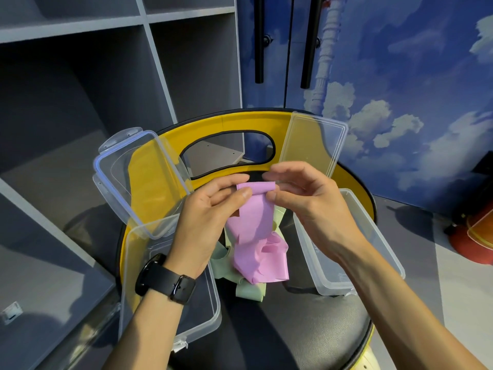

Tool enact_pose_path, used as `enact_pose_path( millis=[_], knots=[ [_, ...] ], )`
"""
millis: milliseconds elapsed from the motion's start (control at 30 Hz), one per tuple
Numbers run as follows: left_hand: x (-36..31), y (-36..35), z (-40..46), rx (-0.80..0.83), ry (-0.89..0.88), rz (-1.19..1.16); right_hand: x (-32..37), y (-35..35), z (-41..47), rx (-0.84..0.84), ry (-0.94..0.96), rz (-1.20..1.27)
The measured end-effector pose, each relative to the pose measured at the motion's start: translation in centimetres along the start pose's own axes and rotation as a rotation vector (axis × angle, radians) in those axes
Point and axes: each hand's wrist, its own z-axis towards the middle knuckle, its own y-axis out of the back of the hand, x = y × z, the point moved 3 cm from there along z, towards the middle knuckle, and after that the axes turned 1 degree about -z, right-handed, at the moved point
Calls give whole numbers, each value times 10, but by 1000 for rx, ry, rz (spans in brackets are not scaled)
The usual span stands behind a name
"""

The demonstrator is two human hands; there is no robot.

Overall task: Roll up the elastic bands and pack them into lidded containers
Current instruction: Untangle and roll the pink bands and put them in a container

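Head view: pink band roll just begun

You pinch the pink band at frame centre, left hand and right hand gripping its rolled top edge; roll axis runs left-right, the tail hanging toward you.

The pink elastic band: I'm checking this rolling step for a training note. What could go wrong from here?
1. The pink elastic band is only just rolled at its top edge, pinched by the left hand and right hand; the roll could spring open.
2. Its long tail lies bunched on the pale green elastic band, so rolling might drag that along.
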Motion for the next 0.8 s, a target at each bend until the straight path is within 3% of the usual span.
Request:
enact_pose_path(
  millis=[200, 533, 800],
  knots=[
    [-1, 4, 1, -27, -41, -28, -5, 3, -2, 78, -148, -63],
    [-3, 1, -1, 100, -16, -101, -3, 2, -1, 17, -42, -20],
    [2, 1, 0, 35, 54, -28, -1, 1, 0, 17, 8, -5]
  ],
)
